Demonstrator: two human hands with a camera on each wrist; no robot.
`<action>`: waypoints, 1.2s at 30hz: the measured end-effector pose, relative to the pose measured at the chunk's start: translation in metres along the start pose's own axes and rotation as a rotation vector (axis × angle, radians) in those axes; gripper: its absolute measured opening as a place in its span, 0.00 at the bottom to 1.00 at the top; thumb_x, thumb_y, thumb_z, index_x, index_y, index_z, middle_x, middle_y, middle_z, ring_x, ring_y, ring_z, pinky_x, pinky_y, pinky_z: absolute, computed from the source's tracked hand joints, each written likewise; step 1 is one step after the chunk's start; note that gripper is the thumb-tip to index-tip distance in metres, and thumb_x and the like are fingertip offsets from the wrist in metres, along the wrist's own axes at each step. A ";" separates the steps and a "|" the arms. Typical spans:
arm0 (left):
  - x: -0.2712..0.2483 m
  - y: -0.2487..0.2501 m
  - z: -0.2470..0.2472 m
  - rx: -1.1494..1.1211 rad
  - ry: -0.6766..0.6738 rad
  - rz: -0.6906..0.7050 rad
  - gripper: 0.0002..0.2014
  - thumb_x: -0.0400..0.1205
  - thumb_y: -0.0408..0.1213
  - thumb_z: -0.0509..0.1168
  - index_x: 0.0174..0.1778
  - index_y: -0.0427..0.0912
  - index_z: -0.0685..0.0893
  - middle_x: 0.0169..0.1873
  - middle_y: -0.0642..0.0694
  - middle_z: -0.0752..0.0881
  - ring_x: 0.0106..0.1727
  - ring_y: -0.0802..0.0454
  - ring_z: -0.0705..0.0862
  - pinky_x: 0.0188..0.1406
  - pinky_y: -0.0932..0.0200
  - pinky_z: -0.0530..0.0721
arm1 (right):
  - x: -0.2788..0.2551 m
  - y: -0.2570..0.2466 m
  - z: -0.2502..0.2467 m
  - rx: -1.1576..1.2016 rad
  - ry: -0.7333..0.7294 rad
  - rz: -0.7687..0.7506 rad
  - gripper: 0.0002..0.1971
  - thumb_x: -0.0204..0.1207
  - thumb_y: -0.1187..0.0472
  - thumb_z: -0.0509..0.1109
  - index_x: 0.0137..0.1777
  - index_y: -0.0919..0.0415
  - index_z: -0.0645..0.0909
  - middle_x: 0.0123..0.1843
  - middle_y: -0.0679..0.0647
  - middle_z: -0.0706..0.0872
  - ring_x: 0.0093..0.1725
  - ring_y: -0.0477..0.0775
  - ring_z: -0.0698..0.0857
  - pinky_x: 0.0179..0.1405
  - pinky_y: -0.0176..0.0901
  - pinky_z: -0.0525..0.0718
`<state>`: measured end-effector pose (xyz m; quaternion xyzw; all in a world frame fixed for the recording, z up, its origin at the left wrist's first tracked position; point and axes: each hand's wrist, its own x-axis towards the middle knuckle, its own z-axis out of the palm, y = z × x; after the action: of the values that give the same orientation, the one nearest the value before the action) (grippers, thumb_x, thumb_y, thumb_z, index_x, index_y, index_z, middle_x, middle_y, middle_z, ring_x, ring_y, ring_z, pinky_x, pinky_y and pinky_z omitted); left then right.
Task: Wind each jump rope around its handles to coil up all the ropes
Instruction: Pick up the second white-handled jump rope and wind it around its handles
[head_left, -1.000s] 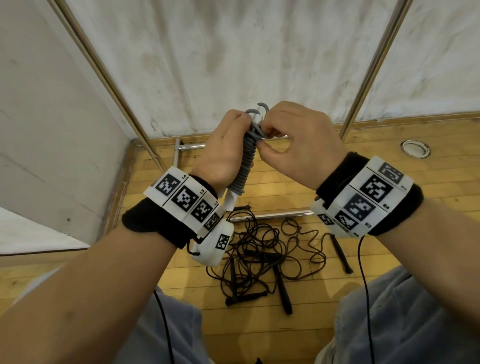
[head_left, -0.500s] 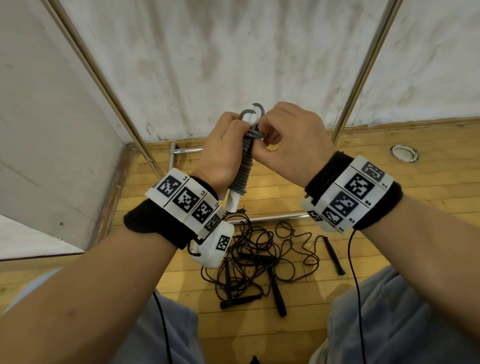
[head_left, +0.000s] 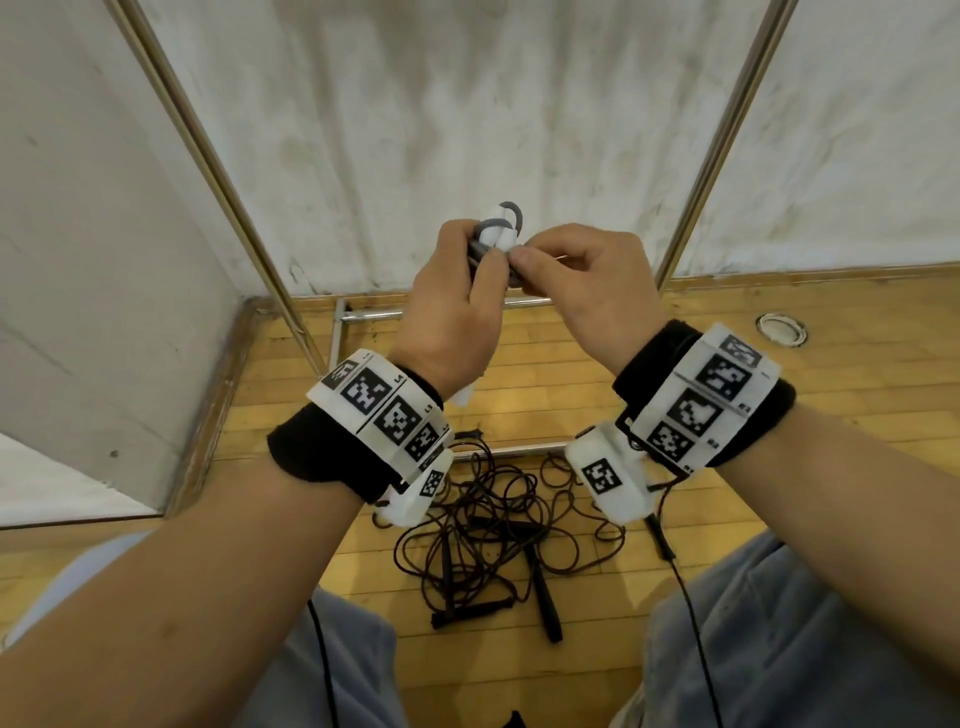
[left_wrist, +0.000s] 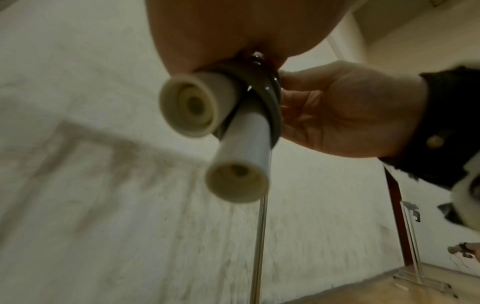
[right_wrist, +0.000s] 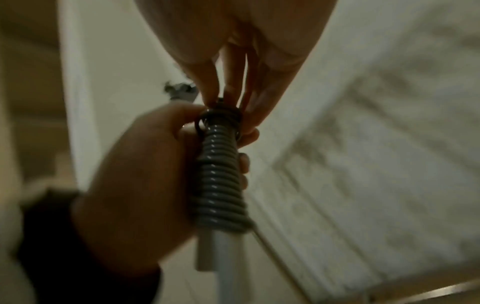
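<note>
I hold the grey jump rope (head_left: 500, 228) up in front of the white wall (head_left: 467, 104). My left hand (head_left: 451, 312) is wrapped around its two white handles (left_wrist: 221, 123), which lie side by side with grey cord (right_wrist: 221, 181) coiled tightly around them. My right hand (head_left: 587, 291) pinches the cord at the top of the bundle between fingertips (right_wrist: 207, 86) and thumb. Below my wrists, on the wooden floor (head_left: 857, 405), a tangle of black jump ropes (head_left: 498, 525) lies uncoiled, with black handles at its near edge.
</note>
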<state>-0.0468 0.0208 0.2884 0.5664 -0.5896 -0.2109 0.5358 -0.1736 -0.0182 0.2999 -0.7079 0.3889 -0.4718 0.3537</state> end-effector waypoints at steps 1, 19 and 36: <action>0.000 -0.001 0.000 0.023 0.015 0.022 0.07 0.86 0.40 0.55 0.56 0.45 0.73 0.36 0.58 0.80 0.34 0.72 0.79 0.33 0.75 0.74 | 0.002 0.000 0.001 0.049 -0.004 0.061 0.08 0.73 0.60 0.73 0.38 0.64 0.89 0.38 0.57 0.89 0.42 0.57 0.88 0.49 0.58 0.87; 0.003 0.001 0.004 0.049 -0.012 -0.140 0.12 0.73 0.50 0.72 0.39 0.52 0.75 0.28 0.54 0.82 0.30 0.51 0.85 0.28 0.59 0.82 | 0.013 0.022 0.000 0.309 -0.067 0.408 0.12 0.81 0.65 0.64 0.35 0.66 0.80 0.26 0.56 0.80 0.24 0.52 0.80 0.26 0.42 0.80; 0.001 -0.009 0.008 -0.054 -0.103 -0.225 0.08 0.84 0.43 0.64 0.56 0.47 0.75 0.36 0.53 0.80 0.37 0.55 0.79 0.40 0.61 0.80 | 0.017 0.028 0.003 0.213 -0.010 0.312 0.10 0.83 0.65 0.60 0.41 0.62 0.80 0.33 0.56 0.86 0.27 0.49 0.86 0.31 0.42 0.86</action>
<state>-0.0498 0.0147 0.2781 0.6026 -0.5432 -0.3142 0.4930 -0.1725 -0.0453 0.2813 -0.5999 0.4399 -0.4462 0.4975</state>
